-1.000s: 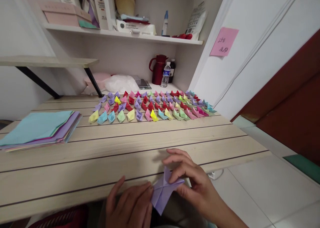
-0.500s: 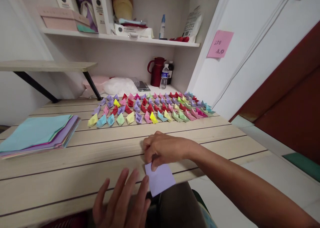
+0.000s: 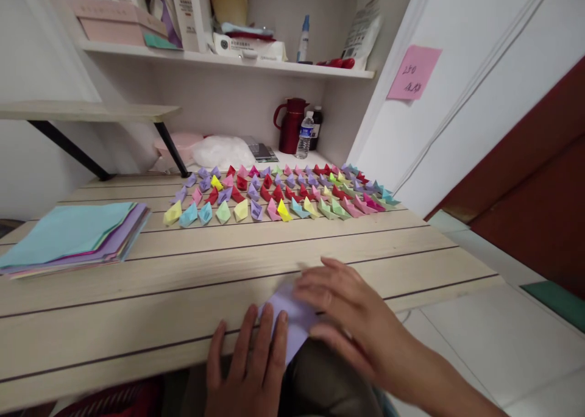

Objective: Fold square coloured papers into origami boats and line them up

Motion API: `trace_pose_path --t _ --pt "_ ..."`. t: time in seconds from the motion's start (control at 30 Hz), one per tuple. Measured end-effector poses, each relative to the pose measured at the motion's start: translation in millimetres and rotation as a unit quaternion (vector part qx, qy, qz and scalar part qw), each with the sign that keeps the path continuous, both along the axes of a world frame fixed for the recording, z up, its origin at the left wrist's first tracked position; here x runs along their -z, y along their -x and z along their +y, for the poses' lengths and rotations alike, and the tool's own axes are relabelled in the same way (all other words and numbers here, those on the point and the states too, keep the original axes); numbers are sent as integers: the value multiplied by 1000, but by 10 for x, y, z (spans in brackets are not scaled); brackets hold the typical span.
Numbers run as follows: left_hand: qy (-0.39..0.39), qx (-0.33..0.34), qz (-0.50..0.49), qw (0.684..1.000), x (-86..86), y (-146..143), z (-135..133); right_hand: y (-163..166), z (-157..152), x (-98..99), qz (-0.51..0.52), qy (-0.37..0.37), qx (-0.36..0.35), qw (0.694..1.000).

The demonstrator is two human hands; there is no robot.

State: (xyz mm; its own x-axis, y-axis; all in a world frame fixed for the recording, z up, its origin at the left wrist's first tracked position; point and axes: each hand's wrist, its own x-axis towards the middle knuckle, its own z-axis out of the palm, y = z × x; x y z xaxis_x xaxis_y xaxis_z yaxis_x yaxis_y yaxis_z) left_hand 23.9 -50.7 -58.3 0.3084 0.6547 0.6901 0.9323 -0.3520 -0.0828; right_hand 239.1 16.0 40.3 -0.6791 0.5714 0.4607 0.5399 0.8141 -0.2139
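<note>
A lavender square of paper (image 3: 296,316) lies at the table's front edge, partly under both hands. My left hand (image 3: 253,365) presses flat on its left side, fingers spread apart. Over the right side is my right hand (image 3: 351,319), slightly blurred, with fingers stretched out and the thumb apart from them. Its fingertips cover the paper's upper right part, so I cannot tell how firmly they touch it. Farther back, several rows of small folded paper boats (image 3: 256,210) in many colours stand on the table.
A stack of coloured paper sheets (image 3: 68,231) lies on the left of the striped wooden table (image 3: 192,283). Behind the boats are a dark red jug (image 3: 291,127) and a water bottle (image 3: 305,136). A small raised shelf (image 3: 86,110) stands at the back left.
My left hand has come down onto the paper. My right hand has moved right and lost its pinch on the paper's upper left, and the paper has turned. The view has shifted slightly.
</note>
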Motion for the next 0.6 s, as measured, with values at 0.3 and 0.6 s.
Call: trace_pose_path --t 0.3,0.6 --pt "84 74 24 993 -394 277 134 24 -263 436 8 50 74 996" --pt "102 62 -30 992 -451 222 162 82 -272 387 77 83 93 989"
